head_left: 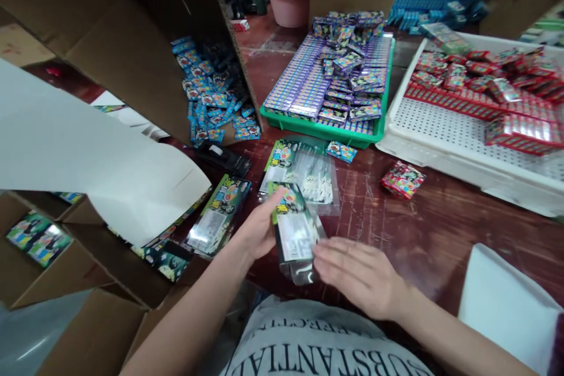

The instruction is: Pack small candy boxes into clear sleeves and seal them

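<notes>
My left hand (261, 228) is closed around a clear plastic box (296, 235) with a green and black printed card and a white label panel. The box tilts toward me, its clear lower end over the table edge. My right hand (359, 273) has its fingers stretched out, the tips touching the box's right side; its thumb is hidden. Just beyond lie clear plastic packs (308, 173) with the same green print, flat on the table. Left of my left hand is another similar printed pack (220, 211).
A green tray (324, 134) of purple packets, a white perforated tray (449, 158) of red ones and a red packet bundle (403, 180) are on the table (361, 205). Blue packets (215, 94) spill from a carton (132, 41). White sheet (127, 182) and open cartons are at left.
</notes>
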`<action>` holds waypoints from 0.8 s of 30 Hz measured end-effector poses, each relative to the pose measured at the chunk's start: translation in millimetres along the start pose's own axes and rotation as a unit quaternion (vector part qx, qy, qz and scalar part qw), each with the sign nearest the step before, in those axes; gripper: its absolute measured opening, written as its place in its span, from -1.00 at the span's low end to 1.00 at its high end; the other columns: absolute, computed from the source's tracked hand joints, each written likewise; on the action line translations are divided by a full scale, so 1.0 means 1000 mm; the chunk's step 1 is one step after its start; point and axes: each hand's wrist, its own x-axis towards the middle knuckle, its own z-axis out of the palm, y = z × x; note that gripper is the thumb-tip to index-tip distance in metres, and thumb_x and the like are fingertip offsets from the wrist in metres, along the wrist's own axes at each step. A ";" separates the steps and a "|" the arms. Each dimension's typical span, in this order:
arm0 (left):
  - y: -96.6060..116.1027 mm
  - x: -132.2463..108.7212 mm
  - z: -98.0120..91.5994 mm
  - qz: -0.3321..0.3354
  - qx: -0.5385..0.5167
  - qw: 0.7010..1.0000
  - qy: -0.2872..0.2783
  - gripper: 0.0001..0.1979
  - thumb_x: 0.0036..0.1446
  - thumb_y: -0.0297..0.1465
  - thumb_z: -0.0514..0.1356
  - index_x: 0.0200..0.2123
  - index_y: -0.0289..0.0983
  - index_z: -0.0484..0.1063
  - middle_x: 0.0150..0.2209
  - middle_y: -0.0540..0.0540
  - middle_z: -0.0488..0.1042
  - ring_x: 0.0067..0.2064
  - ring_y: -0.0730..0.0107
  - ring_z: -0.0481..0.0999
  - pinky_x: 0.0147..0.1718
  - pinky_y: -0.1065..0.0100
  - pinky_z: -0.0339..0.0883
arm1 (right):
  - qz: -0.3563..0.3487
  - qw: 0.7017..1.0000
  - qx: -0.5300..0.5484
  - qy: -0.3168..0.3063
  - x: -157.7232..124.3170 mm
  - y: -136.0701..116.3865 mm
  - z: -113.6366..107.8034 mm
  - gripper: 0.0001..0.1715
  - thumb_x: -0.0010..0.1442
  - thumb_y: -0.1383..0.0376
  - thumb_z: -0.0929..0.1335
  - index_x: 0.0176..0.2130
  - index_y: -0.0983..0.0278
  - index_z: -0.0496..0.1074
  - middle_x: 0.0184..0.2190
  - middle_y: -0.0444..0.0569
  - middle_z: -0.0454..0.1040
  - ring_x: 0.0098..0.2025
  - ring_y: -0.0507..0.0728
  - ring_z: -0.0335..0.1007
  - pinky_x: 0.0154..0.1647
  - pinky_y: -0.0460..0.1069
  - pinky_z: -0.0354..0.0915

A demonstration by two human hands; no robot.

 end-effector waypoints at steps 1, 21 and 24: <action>-0.001 0.009 0.012 -0.004 -0.021 0.999 -0.024 -0.40 0.18 0.03 0.24 0.06 -0.34 0.46 -0.12 -0.27 0.62 -0.11 0.03 0.62 -0.11 0.10 0.49 | -0.001 0.999 0.009 -0.036 -0.006 -0.003 -0.010 -0.55 0.32 0.22 0.43 0.15 0.31 0.44 0.14 0.02 0.55 0.25 0.20 0.41 0.34 0.19 0.33; -0.003 0.028 0.091 -0.011 0.163 0.943 -0.292 -0.55 -0.04 -0.35 0.49 -0.07 -0.33 0.50 -0.10 -0.21 0.64 -0.11 0.20 0.63 -0.09 0.21 0.47 | 0.296 0.929 0.171 -0.143 -0.034 0.042 -0.117 -0.78 0.38 0.09 0.35 -0.13 0.11 0.56 0.24 -0.04 0.44 0.39 0.25 0.20 0.47 0.36 -0.16; -0.008 0.029 0.095 0.077 0.140 0.972 -0.173 -0.68 0.10 -0.28 0.40 -0.12 -0.32 0.55 -0.13 -0.16 0.65 -0.15 0.24 0.62 -0.11 0.25 0.45 | 0.420 0.884 0.185 0.087 -0.032 0.037 -0.084 -0.63 0.35 0.08 0.37 0.09 0.11 0.43 0.26 0.07 0.41 0.34 0.22 0.28 0.36 0.24 0.17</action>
